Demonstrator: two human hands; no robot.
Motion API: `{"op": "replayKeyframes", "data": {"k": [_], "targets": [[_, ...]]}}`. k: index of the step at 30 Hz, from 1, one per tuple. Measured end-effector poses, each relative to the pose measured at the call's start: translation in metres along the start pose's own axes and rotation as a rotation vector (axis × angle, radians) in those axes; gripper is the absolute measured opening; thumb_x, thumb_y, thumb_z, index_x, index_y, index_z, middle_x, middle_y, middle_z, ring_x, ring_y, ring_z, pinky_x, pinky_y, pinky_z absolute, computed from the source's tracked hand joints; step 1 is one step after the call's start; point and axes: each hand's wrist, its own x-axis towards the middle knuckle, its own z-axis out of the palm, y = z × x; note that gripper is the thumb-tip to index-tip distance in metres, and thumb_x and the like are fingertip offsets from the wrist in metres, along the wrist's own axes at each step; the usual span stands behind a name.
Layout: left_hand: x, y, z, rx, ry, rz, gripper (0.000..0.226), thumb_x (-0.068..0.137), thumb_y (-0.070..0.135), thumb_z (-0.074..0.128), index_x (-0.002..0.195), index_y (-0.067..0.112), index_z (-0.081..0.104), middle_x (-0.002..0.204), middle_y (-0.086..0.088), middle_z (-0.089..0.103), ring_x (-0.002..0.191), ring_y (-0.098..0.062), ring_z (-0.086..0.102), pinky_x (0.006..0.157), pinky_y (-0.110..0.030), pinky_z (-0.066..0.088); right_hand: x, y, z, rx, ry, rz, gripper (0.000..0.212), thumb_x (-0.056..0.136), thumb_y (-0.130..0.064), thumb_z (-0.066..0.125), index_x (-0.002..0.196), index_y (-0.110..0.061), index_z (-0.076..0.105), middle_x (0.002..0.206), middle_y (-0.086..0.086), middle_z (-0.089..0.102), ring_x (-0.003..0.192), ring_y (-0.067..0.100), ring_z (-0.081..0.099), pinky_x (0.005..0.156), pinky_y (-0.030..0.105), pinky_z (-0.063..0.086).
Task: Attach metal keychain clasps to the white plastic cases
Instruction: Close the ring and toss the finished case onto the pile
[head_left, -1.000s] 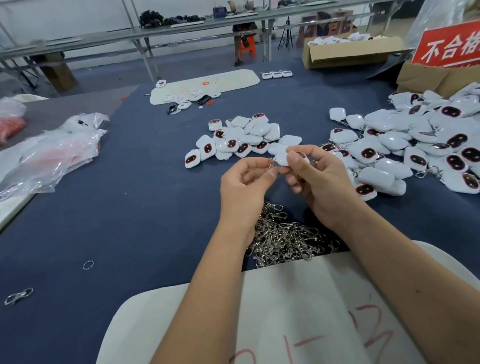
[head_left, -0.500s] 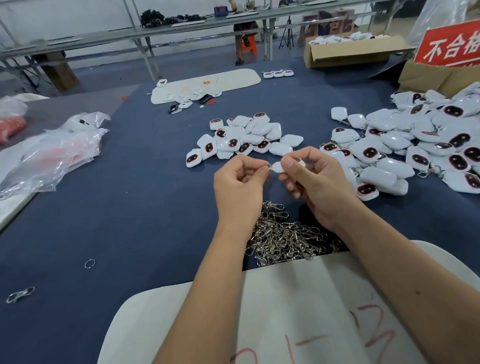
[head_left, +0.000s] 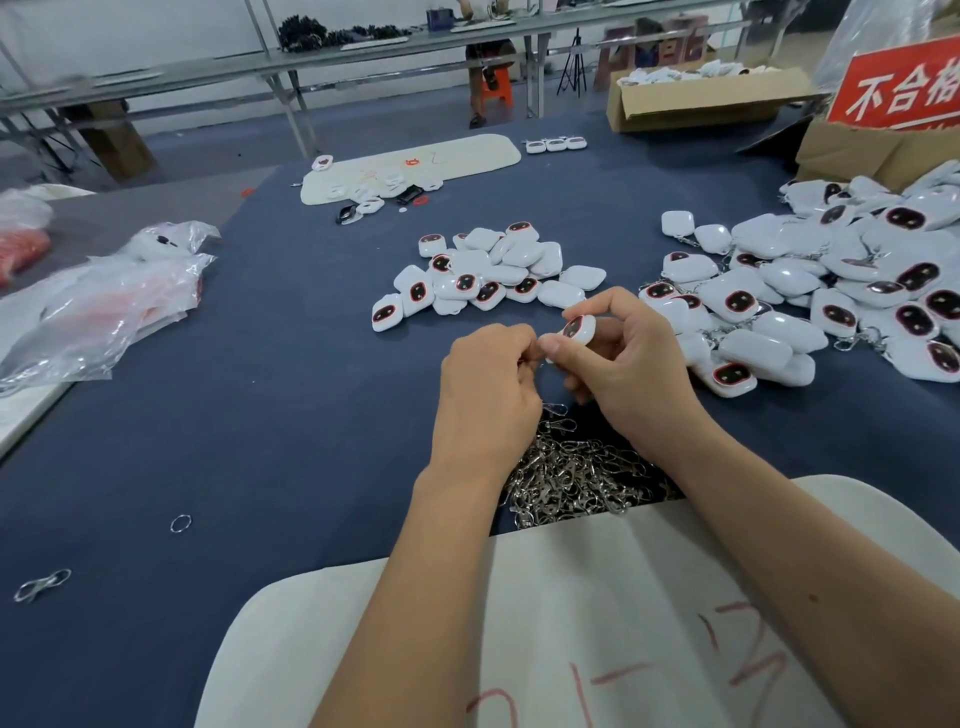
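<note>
My right hand (head_left: 631, 371) pinches a white plastic case (head_left: 578, 328) with a dark red-rimmed window, held above the blue table. My left hand (head_left: 488, 397) has its fingers curled at the case's near edge, pinching a small metal clasp that is mostly hidden. Under both hands lies a heap of metal keychain clasps (head_left: 569, 475). A pile of several bare white cases (head_left: 483, 275) sits just beyond my hands. A bigger pile of cases with clasps (head_left: 831, 291) spreads to the right.
A white board (head_left: 597, 623) with red writing lies at the near edge under my forearms. Clear plastic bags (head_left: 98, 301) lie at the left. A loose ring (head_left: 180, 523) and clasp (head_left: 41, 585) lie near left. Cardboard boxes (head_left: 696, 98) and a red sign (head_left: 898, 91) stand far right.
Both hands have sunk slightly toward me. The case has turned in my right hand, so its dark window now shows.
</note>
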Motion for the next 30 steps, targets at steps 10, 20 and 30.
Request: {"op": "replayKeyframes", "data": {"k": [10, 20, 30], "targets": [[0.004, 0.003, 0.005, -0.604, 0.098, -0.306, 0.013, 0.088, 0.006, 0.077, 0.091, 0.018, 0.08, 0.079, 0.006, 0.078, 0.074, -0.008, 0.072, 0.072, -0.018, 0.054, 0.002, -0.009, -0.004, 0.303, 0.012, 0.098, 0.031, 0.083, -0.031, 0.078, 0.105, -0.013, 0.067, 0.071, 0.005, 0.07, 0.056, 0.011, 0.058, 0.051, 0.02, 0.047], [0.004, 0.014, 0.009, -1.011, 0.094, -0.516, 0.011, 0.096, 0.001, 0.068, 0.093, 0.011, 0.074, 0.077, -0.002, 0.075, 0.069, -0.006, 0.066, 0.064, -0.018, 0.051, 0.004, -0.01, -0.005, 0.472, -0.026, 0.141, 0.033, 0.079, -0.03, 0.079, 0.105, -0.013, 0.068, 0.075, 0.009, 0.069, 0.058, 0.012, 0.057, 0.053, 0.019, 0.048], [0.002, 0.004, 0.007, -0.517, 0.16, -0.197, 0.017, 0.089, 0.0, 0.073, 0.082, 0.016, 0.073, 0.077, 0.006, 0.074, 0.075, -0.015, 0.069, 0.073, -0.027, 0.057, 0.002, -0.013, -0.003, 0.396, 0.028, 0.167, 0.034, 0.077, -0.036, 0.078, 0.099, -0.013, 0.067, 0.069, 0.004, 0.069, 0.053, 0.009, 0.055, 0.047, 0.019, 0.043]]}}
